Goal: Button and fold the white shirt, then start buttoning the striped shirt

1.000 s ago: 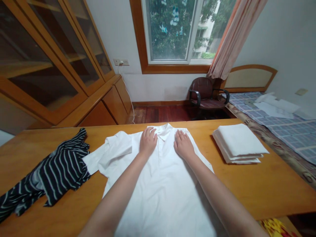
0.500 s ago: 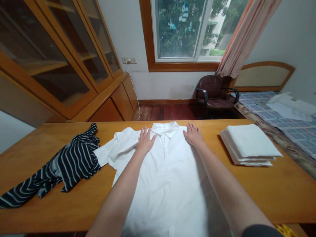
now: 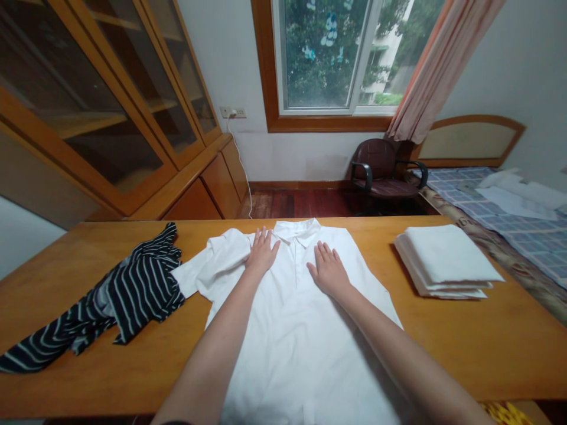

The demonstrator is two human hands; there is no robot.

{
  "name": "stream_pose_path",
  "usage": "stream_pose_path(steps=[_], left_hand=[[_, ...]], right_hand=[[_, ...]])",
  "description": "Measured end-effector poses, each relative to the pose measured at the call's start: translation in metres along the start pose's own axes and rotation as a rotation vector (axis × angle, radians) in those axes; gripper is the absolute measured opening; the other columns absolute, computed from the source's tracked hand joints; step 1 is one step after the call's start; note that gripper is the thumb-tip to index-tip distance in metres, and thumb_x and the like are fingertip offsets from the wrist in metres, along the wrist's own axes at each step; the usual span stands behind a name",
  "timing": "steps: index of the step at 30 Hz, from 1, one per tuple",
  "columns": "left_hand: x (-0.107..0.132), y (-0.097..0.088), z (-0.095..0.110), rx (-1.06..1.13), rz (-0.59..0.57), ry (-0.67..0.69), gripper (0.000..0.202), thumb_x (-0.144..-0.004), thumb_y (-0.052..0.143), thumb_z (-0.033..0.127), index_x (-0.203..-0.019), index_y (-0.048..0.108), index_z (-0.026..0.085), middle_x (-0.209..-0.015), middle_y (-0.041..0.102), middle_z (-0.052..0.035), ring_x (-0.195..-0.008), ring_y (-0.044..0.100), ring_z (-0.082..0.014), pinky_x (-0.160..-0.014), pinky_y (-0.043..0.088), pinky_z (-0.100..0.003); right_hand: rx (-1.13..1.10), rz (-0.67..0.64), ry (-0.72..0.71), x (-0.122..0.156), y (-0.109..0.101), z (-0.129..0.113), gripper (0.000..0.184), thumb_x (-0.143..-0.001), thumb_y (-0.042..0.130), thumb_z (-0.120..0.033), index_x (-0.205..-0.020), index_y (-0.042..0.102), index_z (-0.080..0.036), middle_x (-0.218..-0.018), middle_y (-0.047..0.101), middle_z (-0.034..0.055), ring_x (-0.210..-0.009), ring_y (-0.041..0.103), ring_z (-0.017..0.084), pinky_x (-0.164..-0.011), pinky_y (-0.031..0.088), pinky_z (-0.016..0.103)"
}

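So the biggest thing here is a tall brown wooden cabinet with glass doors (image 3: 192, 203) off to the left, then a bed with a blue checked cover (image 3: 531, 236) over on the right. Next up is a long, light-brown wooden table (image 3: 478, 342) running across in front of the person. Beyond it, under the window, there's a dark maroon office chair with black armrests (image 3: 376, 162).

On the table, pretty much in the middle, a white collared cloth shirt (image 3: 283, 330) lies spread out front side up, collar at the far edge, a few soft wrinkles in it. Its one visible sleeve reaches out left, the cuff end right up against a rumpled black cloth with whitish stripes (image 3: 142, 289). On the right, well apart from the shirt, sits a neat folded stack of white fabric (image 3: 447, 254).

Hands: the left hand (image 3: 262, 254) is flat on the shirt just left of the collar, fingers spread apart. The right hand (image 3: 328, 268) rests on the chest area right of the front placket, fingers straight with slight gaps, thumb out. Neither one's gripping anything.
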State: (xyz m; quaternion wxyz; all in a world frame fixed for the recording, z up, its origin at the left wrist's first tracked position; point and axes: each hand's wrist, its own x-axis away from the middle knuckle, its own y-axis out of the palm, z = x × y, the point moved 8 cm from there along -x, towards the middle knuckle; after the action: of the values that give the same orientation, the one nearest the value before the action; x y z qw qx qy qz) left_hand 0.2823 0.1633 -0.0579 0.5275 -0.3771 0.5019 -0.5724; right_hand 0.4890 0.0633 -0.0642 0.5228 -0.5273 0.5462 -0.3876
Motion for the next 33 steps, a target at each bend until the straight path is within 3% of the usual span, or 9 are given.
stream_pose_path(steps=[5, 10, 12, 14, 17, 21, 24, 27, 33], left_hand=[[0.037, -0.01, 0.029, 0.007, 0.071, 0.172, 0.055, -0.1, 0.032, 0.039, -0.149, 0.039, 0.013, -0.161, 0.026, -0.0114, -0.15, 0.02, -0.0249, -0.122, 0.022, -0.041], [0.106, -0.004, 0.048, -0.078, 0.063, 0.302, 0.055, -0.1, 0.034, 0.048, -0.151, 0.038, 0.026, -0.163, 0.023, -0.002, -0.152, 0.015, -0.0258, -0.122, 0.021, -0.049], [0.123, -0.005, 0.045, -0.109, 0.066, 0.322, 0.054, -0.1, 0.034, 0.049, -0.151, 0.037, 0.03, -0.163, 0.024, 0.0003, -0.151, 0.017, -0.026, -0.121, 0.022, -0.051], [0.13, -0.007, 0.036, -0.133, 0.059, 0.307, 0.054, -0.1, 0.035, 0.048, -0.151, 0.037, 0.031, -0.162, 0.025, 0.0002, -0.15, 0.019, -0.0269, -0.12, 0.024, -0.052], [0.129, -0.009, 0.025, -0.152, 0.043, 0.277, 0.054, -0.1, 0.036, 0.048, -0.151, 0.037, 0.031, -0.162, 0.026, -0.001, -0.15, 0.022, -0.0276, -0.12, 0.024, -0.052], [0.123, -0.008, 0.023, -0.149, 0.034, 0.263, 0.055, -0.1, 0.036, 0.05, -0.151, 0.036, 0.031, -0.162, 0.024, -0.003, -0.15, 0.021, -0.027, -0.12, 0.023, -0.052], [0.119, -0.006, 0.025, -0.144, 0.024, 0.265, 0.055, -0.1, 0.035, 0.051, -0.152, 0.035, 0.032, -0.163, 0.024, -0.0045, -0.15, 0.02, -0.0267, -0.12, 0.022, -0.052], [0.114, -0.005, 0.024, -0.137, 0.02, 0.265, 0.056, -0.099, 0.034, 0.053, -0.152, 0.035, 0.032, -0.163, 0.023, -0.0055, -0.151, 0.019, -0.0269, -0.12, 0.02, -0.052], [0.102, -0.004, 0.02, -0.13, 0.02, 0.248, 0.061, -0.099, 0.034, 0.054, -0.155, 0.029, 0.03, -0.164, 0.016, -0.0068, -0.151, 0.017, -0.0257, -0.121, 0.017, -0.05]], right_hand=[[-0.008, -0.003, 0.023, 0.003, 0.0, 0.002, 0.067, -0.1, 0.034, -0.047, -0.151, 0.034, -0.003, -0.16, 0.025, 0.0178, -0.15, 0.02, 0.028, -0.12, 0.013, 0.045], [-0.023, -0.022, 0.02, 0.0, -0.001, 0.001, 0.067, -0.1, 0.033, -0.047, -0.152, 0.033, -0.004, -0.16, 0.024, 0.0167, -0.15, 0.018, 0.027, -0.121, 0.011, 0.045], [-0.034, -0.035, 0.006, 0.001, -0.002, 0.004, 0.066, -0.101, 0.031, -0.048, -0.151, 0.034, -0.005, -0.16, 0.025, 0.016, -0.15, 0.02, 0.026, -0.121, 0.012, 0.044], [-0.033, -0.041, -0.002, 0.002, -0.004, 0.015, 0.065, -0.101, 0.03, -0.047, -0.151, 0.035, -0.006, -0.16, 0.027, 0.0152, -0.149, 0.021, 0.026, -0.121, 0.013, 0.044], [0.001, -0.035, 0.041, 0.005, -0.008, 0.051, 0.064, -0.101, 0.03, -0.046, -0.15, 0.036, -0.006, -0.159, 0.029, 0.0149, -0.149, 0.023, 0.026, -0.12, 0.017, 0.045], [0.073, -0.011, 0.13, 0.007, -0.016, 0.11, 0.06, -0.1, 0.028, -0.043, -0.149, 0.039, -0.009, -0.158, 0.032, 0.0137, -0.147, 0.028, 0.029, -0.118, 0.02, 0.053], [0.092, 0.015, 0.142, 0.007, -0.023, 0.128, 0.058, -0.1, 0.029, -0.037, -0.149, 0.039, -0.01, -0.157, 0.033, 0.0148, -0.145, 0.031, 0.031, -0.118, 0.02, 0.056], [0.053, 0.066, 0.099, 0.012, -0.031, 0.11, 0.058, -0.1, 0.029, -0.036, -0.15, 0.037, -0.008, -0.158, 0.032, 0.0163, -0.146, 0.028, 0.032, -0.119, 0.02, 0.055], [-0.051, -0.014, -0.183, 0.046, -0.016, 0.023, 0.059, -0.101, 0.033, -0.045, -0.151, 0.036, -0.014, -0.159, 0.03, 0.0117, -0.148, 0.025, 0.025, -0.12, 0.022, 0.046]])
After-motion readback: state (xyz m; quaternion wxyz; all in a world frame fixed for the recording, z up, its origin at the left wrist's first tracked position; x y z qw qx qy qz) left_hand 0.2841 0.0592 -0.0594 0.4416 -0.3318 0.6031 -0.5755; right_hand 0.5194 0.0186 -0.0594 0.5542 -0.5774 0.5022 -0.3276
